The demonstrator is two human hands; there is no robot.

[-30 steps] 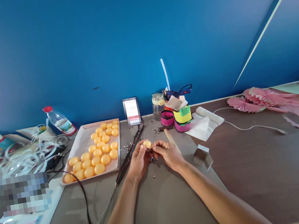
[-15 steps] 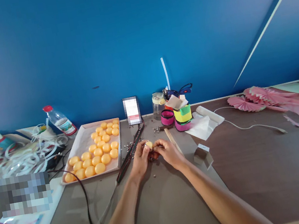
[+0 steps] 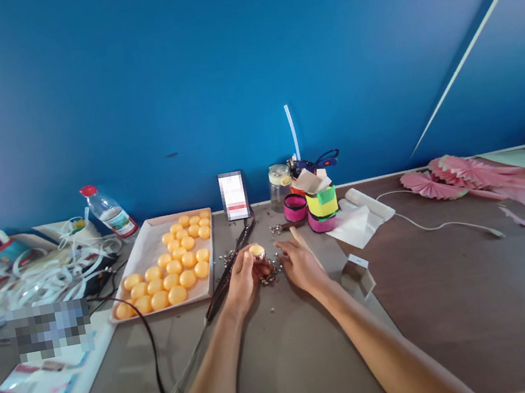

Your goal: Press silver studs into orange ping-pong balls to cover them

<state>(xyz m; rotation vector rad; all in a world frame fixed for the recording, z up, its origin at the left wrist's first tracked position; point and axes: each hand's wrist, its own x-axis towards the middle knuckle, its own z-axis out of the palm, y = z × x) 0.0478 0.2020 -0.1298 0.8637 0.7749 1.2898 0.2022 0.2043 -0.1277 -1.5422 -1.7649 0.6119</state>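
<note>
My left hand (image 3: 241, 280) is closed around a small round pale-yellow piece (image 3: 256, 250) with shiny bits along its lower edge. It looks like the yellow domes in the tray, but its exact kind is unclear. Just right of it, my right hand (image 3: 302, 265) reaches down at a pile of small shiny metallic pieces (image 3: 269, 276). A gap shows between its thumb and forefinger, and nothing can be made out in them. More small metallic pieces (image 3: 276, 229) lie scattered beyond my right hand.
Left stands a white tray (image 3: 133, 314) of yellow domes, beside a bottle (image 3: 114, 217) and tangled white strips (image 3: 61, 266). A dark cord (image 3: 224, 281) runs beside my left hand. Behind are a phone (image 3: 234, 196), jar (image 3: 281, 186) and colourful containers (image 3: 321, 206). Pink paper (image 3: 466, 174) lies right.
My right hand has drawn away from the yellow piece, moving right and down to the metallic pile. My left hand still holds the piece, now slightly further left.
</note>
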